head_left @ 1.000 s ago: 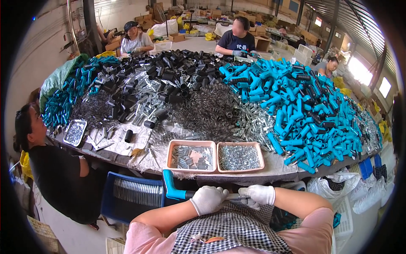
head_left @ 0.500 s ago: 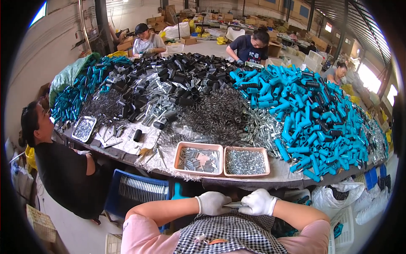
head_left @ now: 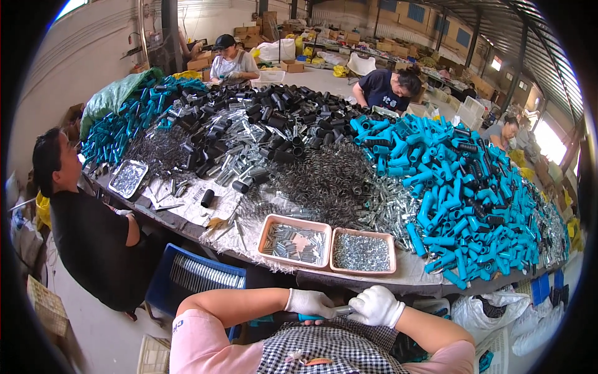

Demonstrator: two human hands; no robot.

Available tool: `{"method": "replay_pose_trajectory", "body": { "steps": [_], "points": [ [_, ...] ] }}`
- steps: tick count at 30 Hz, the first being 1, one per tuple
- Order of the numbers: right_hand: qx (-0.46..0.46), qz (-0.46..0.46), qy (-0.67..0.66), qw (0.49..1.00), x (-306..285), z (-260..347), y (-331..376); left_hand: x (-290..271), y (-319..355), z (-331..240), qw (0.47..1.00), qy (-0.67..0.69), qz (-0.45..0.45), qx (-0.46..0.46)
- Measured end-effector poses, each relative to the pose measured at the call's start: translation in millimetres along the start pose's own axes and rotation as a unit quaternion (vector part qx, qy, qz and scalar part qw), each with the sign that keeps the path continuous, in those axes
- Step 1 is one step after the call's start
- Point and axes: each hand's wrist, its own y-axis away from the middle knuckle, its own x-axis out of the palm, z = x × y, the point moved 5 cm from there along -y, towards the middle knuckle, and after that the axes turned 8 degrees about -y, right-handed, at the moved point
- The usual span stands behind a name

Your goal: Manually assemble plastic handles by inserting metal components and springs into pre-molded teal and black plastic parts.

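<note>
Head view: a desk (head_left: pixel 430 288) heaped with black sleeves (head_left: pixel 274 103) and dark springs (head_left: pixel 330 177); at the desk's right, piled teal handles (head_left: pixel 461 206). Left, below its near edge, a blue crate (head_left: pixel 161 277). Along that edge, two pale trays (head_left: pixel 364 271). Before the desk, the left hand's (head_left: pixel 310 303) grip wraps a teal-handled metal rod (head_left: pixel 342 310); the right hand's (head_left: pixel 377 306) grip clamps its metal end.

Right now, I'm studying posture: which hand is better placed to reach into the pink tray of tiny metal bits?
Probably the right hand: it is just below the pink tray in view; the left hand is farther left. Both, though, are closed on the teal-handled metal rod.
</note>
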Motion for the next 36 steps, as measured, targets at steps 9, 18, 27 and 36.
{"method": "replay_pose_trajectory", "body": {
  "steps": [9,18,27,36],
  "points": [
    [0.483,0.136,-0.711,0.492,79,-13,44,16,11,-34,0.784,-0.555,-0.262,0.094],
    [0.077,0.121,-0.030,0.989,17,-7,-4,-4,-3,1,0.987,-0.153,-0.047,-0.025],
    [0.217,0.226,-0.219,0.924,49,-16,8,8,8,-15,0.874,-0.438,-0.191,0.085],
    [0.114,-0.078,-0.513,0.847,-12,-28,-19,-15,58,-45,0.723,-0.300,-0.576,0.237]
  ]
}}
